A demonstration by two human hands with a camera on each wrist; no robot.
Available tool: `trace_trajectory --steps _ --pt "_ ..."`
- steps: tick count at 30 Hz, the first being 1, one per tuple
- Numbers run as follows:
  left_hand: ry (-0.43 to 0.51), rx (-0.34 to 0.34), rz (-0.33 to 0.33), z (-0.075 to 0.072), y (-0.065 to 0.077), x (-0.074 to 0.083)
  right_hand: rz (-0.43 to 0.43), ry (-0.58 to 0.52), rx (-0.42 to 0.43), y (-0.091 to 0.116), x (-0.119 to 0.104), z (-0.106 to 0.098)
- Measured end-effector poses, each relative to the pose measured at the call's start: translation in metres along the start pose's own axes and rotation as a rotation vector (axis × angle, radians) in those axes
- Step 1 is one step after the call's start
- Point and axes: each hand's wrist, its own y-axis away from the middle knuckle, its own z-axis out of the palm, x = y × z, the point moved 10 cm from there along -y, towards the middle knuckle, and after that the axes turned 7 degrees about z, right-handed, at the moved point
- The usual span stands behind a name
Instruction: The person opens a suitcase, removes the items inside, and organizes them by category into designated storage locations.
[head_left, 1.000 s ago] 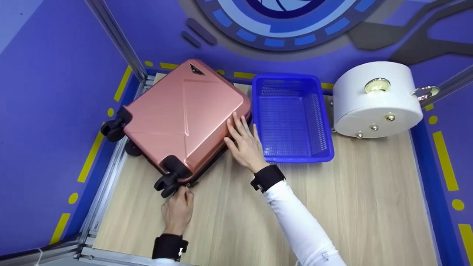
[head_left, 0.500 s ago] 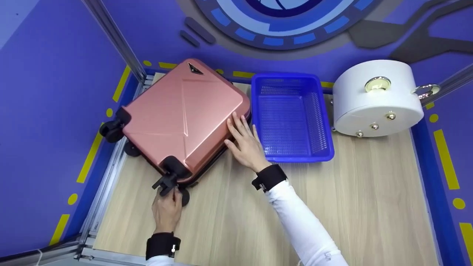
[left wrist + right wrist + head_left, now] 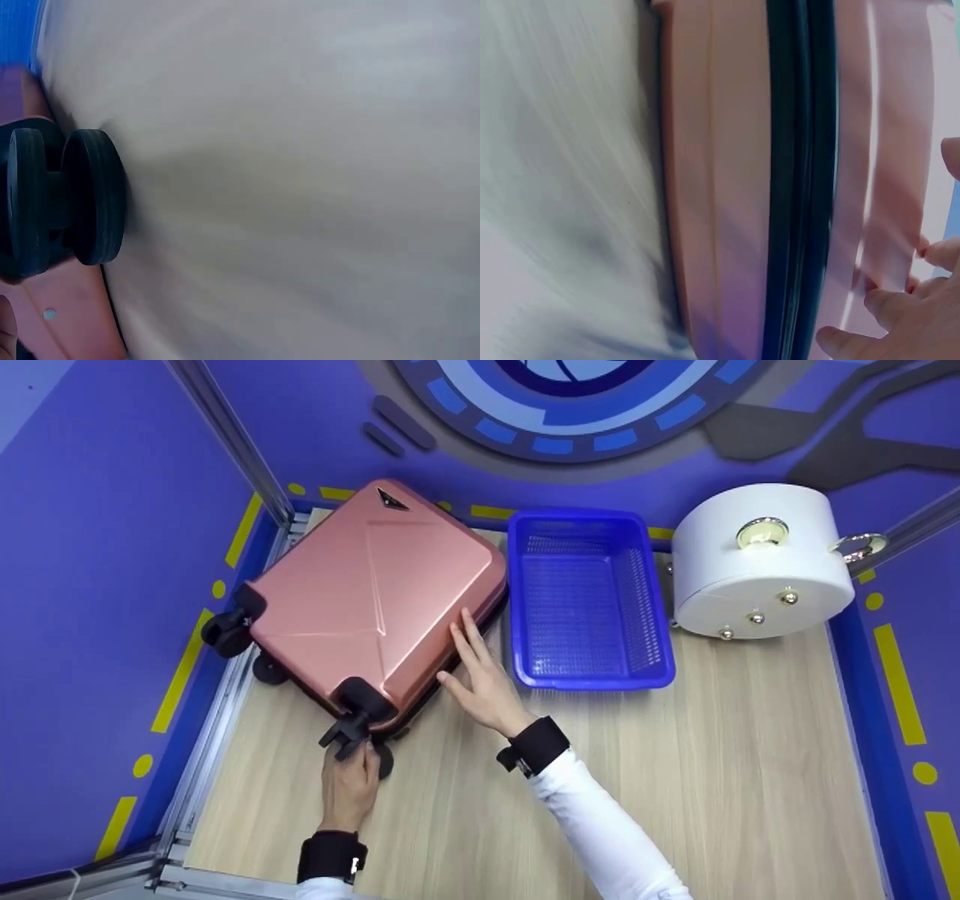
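A pink hard-shell suitcase (image 3: 375,585) lies flat on the wooden table at the left, turned at an angle. Black double wheels (image 3: 356,727) jut from its near corner. Right beneath them my left hand (image 3: 349,795) pinches with curled fingers at the zipper seam, on a zipper pull largely hidden by the wheels. In the left wrist view a wheel (image 3: 94,196) stands large before the pink shell, and only a bit of finger shows. My right hand (image 3: 484,686) rests with straight, spread fingers on the suitcase's right side, above the dark zipper band (image 3: 802,180).
A blue plastic basket (image 3: 592,682) stands just right of the suitcase. Farther right is a white round case (image 3: 757,547) with gold handles and feet, lying on its side. Purple panels (image 3: 127,547) wall the table at the back and sides.
My left hand has moved left around the near corner, from the right of the wheels to beneath them. My right hand has slid toward me along the suitcase's side.
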Motion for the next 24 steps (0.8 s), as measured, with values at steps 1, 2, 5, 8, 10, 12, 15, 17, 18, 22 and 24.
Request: trace_trajectory --steps 1,2,5,8,10,12,15,17,18,22,24 --pt "0.012 0.001 0.005 0.003 0.000 0.004 -0.003 0.000 -0.004 0.001 -0.001 0.000" --pt "0.020 0.000 0.011 0.007 0.000 0.008 -0.006 0.001 -0.008 0.002 -0.002 0.001" --pt "0.050 -0.004 0.025 0.019 -0.002 0.021 -0.010 0.005 -0.011 0.005 -0.004 0.000" --pt "0.045 -0.022 0.018 0.032 -0.005 0.036 -0.018 -0.011 -0.006 0.009 -0.007 -0.001" --pt "0.029 -0.031 0.010 0.042 -0.009 0.046 -0.027 -0.023 0.006 0.011 -0.009 -0.004" --pt "0.012 -0.038 -0.006 0.050 -0.013 0.055 -0.035 -0.028 0.023 0.013 -0.011 -0.006" --pt "0.008 -0.042 -0.025 0.064 -0.020 0.068 -0.061 -0.005 0.047 0.016 -0.017 -0.011" --pt "-0.001 -0.053 -0.029 0.073 -0.025 0.076 -0.074 0.029 0.063 0.017 -0.021 -0.013" --pt "-0.003 -0.062 -0.027 0.077 -0.028 0.080 -0.079 0.048 0.069 0.018 -0.023 -0.014" --pt "-0.037 -0.113 -0.003 0.094 -0.037 0.094 -0.077 0.094 0.120 0.018 -0.024 -0.018" --pt "-0.033 -0.127 -0.007 0.098 -0.040 0.098 -0.079 0.091 0.156 0.018 -0.023 -0.020"
